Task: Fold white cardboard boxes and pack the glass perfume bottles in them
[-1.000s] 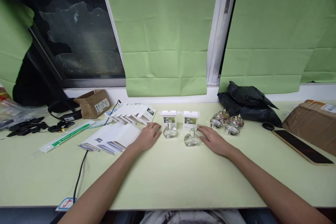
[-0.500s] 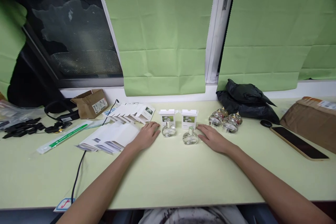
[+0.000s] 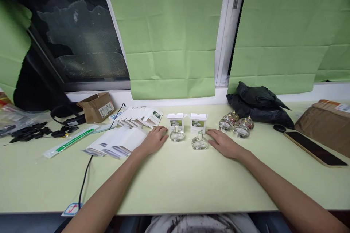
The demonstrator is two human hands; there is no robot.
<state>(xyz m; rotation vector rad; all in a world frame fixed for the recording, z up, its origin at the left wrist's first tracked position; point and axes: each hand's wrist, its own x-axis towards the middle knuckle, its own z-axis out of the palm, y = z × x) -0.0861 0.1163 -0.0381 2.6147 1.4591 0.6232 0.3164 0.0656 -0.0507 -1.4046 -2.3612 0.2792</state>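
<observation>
Left of the middle: left hand (image 3: 153, 140) flat on the table (image 3: 175, 185), fingers spread, holding nothing, just beside a small glass bottle (image 3: 177, 134). Further right: second bottle (image 3: 199, 142), then right hand (image 3: 222, 143) flat, open, empty.

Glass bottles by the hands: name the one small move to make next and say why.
Probably close the left hand around the left glass bottle. Both hands lie flat and empty on the table, that bottle stands right beside the left fingertips, and an open white box stands just behind it. The right hand lies likewise beside the right glass bottle.
</observation>
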